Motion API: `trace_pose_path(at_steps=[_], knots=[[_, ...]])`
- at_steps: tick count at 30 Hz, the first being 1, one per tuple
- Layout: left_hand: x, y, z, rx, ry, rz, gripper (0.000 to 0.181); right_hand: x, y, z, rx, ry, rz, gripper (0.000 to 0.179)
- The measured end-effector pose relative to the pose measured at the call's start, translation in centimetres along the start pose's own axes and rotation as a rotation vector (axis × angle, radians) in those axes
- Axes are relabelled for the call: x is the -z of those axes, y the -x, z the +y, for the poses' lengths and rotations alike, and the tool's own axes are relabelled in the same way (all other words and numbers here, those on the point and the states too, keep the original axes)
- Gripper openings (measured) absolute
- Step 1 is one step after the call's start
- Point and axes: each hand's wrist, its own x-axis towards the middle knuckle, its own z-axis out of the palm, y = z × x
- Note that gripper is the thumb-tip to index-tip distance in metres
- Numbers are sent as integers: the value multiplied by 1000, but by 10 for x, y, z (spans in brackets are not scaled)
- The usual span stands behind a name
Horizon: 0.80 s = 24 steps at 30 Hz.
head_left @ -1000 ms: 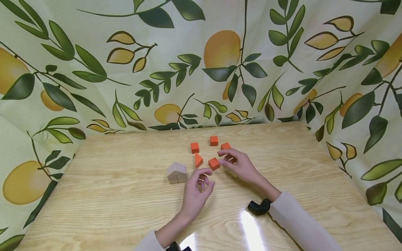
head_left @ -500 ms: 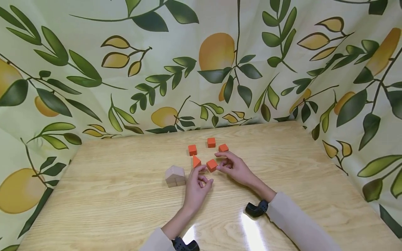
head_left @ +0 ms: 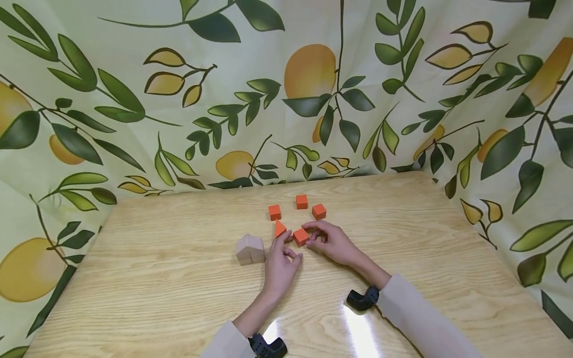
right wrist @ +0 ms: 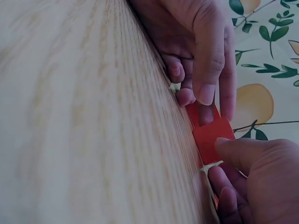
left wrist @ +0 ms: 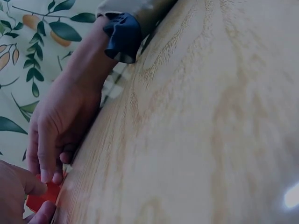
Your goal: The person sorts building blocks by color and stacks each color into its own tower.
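A red cube (head_left: 301, 237) lies between the two hands, and my right hand (head_left: 333, 242) pinches it with thumb and index finger. In the right wrist view the thumb presses the cube's near face (right wrist: 212, 140). My left hand (head_left: 281, 271) is just left of that cube, fingers loosely bent and thumb apart from the index finger. Its index fingertip is beside a red triangular block (head_left: 279, 228); whether it touches is unclear. In the left wrist view, fingers partly hide the red cube (left wrist: 49, 193).
Behind the hands stand three more red cubes: left (head_left: 274, 213), middle (head_left: 302, 202) and right (head_left: 319, 212). A small house shape of plain wooden blocks (head_left: 250, 249) stands left of the left hand. A patterned cloth (head_left: 250, 119) rises behind the wooden table (head_left: 156, 278).
My right hand has moved left and now pinches the near red cube. The left hand has moved slightly forward, closer to the triangular block. The wooden house keeps its place on the table.
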Motion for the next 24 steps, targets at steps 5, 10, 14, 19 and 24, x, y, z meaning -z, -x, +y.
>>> trace_pose_path(at_steps=[5,10,14,19,24], knots=[[2,-1,0,15,25,-10,53,0,0,0,-36,-14,4,33],[4,-2,0,20,39,-7,47,-1,1,-1,-50,-14,-4,31],[6,-2,-1,22,24,-1,43,-2,2,-3,-29,-27,-15,31],[7,-2,-1,31,15,-15,39,-3,5,-3,-10,-20,-30,30],[6,-3,-1,15,6,-41,38,-1,7,-2,6,-10,-44,30]])
